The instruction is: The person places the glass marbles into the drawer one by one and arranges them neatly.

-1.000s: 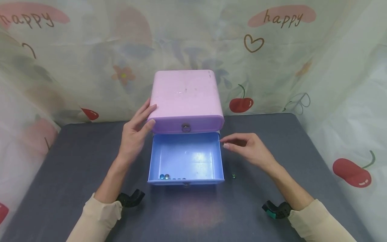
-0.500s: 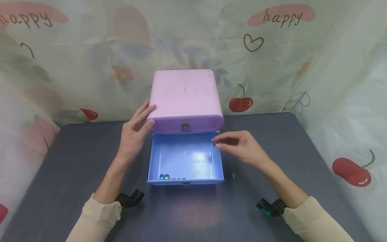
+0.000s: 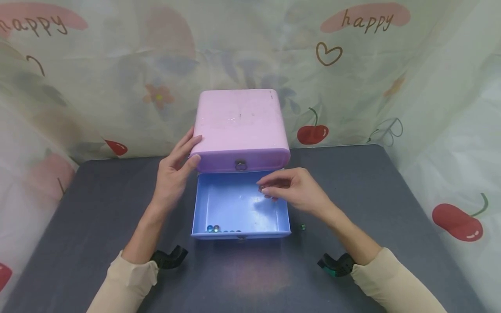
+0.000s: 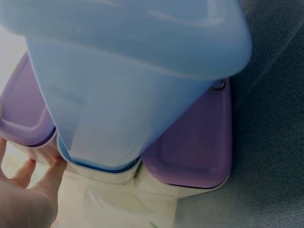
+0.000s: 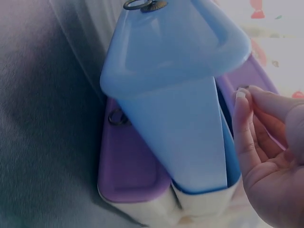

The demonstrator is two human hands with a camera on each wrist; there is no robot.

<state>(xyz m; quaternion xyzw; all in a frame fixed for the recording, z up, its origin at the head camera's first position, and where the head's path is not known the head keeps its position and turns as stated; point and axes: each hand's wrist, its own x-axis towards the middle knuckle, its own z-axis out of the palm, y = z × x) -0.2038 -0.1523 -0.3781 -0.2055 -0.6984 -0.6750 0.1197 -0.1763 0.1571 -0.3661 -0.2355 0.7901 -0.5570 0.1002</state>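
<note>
A small drawer cabinet (image 3: 240,119) with a pink top stands at the back centre, its blue middle drawer (image 3: 235,200) pulled out. My left hand (image 3: 172,178) rests against the cabinet's left side, thumb at the front corner, fingers fairly straight. Over the right part of that drawer is my right hand (image 3: 299,189), thumb and fingertips pinching a small dark marble (image 3: 261,188). Glass marbles (image 3: 213,228), several of them, lie along the drawer's front wall at the left. A green marble (image 3: 303,227) sits on the dark table just right of the drawer.
Above the blue drawer is a closed purple drawer (image 3: 219,161) with a ring pull; another closed purple drawer (image 4: 194,142) is beneath. A printed curtain (image 3: 242,48) hangs behind and on both sides of the dark table (image 3: 250,278).
My right hand has moved left from beside the drawer's right wall to over its inside, carrying the marble. The left hand has stayed on the cabinet.
</note>
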